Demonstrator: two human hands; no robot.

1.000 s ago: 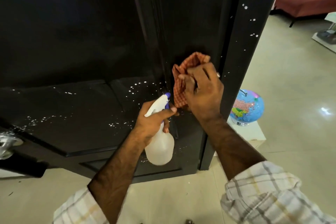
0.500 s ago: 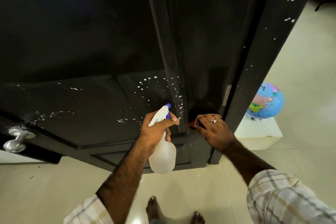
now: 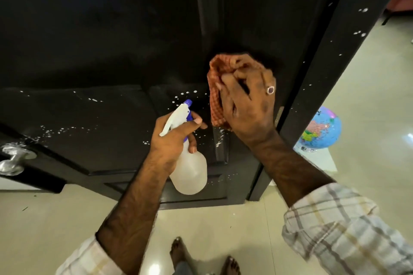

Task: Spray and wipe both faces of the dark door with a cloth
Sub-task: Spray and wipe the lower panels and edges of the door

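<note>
With the right hand [image 3: 248, 105] clamping its fingers on the orange checked cloth [image 3: 215, 87] against the dark panelled wooden door [image 3: 100, 51], the left hand [image 3: 173, 138], fingers curled round the translucent plastic spray bottle [image 3: 190, 167], risks leaving the white droplets [image 3: 145, 142] unwiped.

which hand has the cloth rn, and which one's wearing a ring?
Both: the right hand. It presses the orange checked cloth to the dark door and wears the ring. The left hand grips the spray bottle.
</note>
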